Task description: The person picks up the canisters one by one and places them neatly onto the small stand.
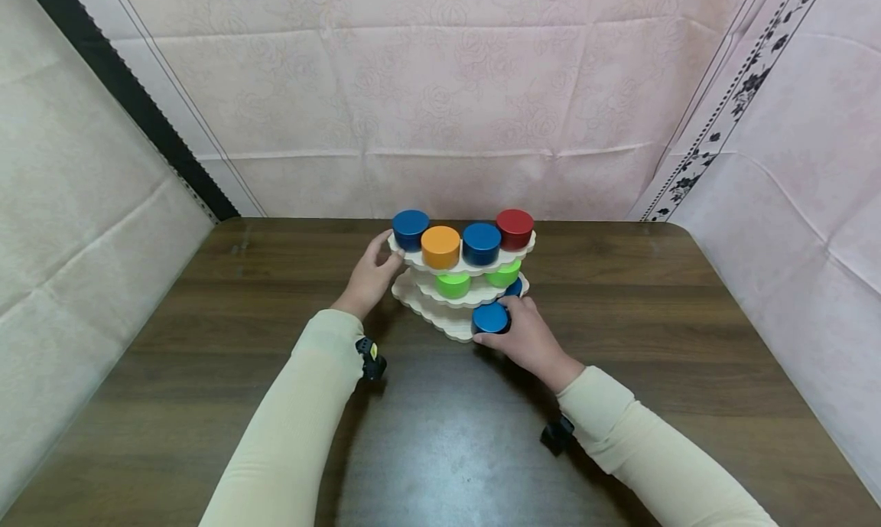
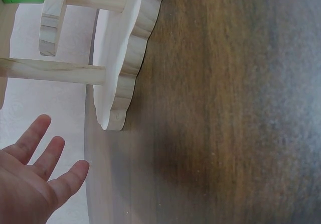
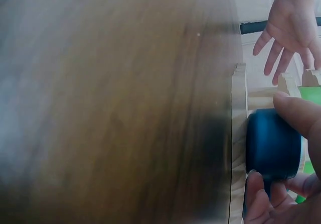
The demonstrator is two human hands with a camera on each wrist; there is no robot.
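A three-tier pale wooden stand (image 1: 427, 309) with scalloped shelves holds short round blocks. My left hand (image 1: 369, 277) is at the left end of its top shelf, thumb and index finger pinching the edge. In the left wrist view, that hand's other fingers (image 2: 73, 181) spread apart beside the stand. My right hand (image 1: 533, 339) grips a blue round block (image 1: 489, 318) at the front right of the bottom shelf. Thumb and fingers lie on opposite sides of this block in the right wrist view, its flat end close against the shelf (image 3: 238, 148).
On the top shelf stand two blue blocks, an orange block (image 1: 440, 248) and a red block (image 1: 515, 229). Two green blocks (image 1: 453, 285) are on the middle shelf. Another blue block (image 1: 513, 287) sits behind my right hand. Pale cloth (image 1: 440, 91) hangs behind the brown table (image 1: 275, 405).
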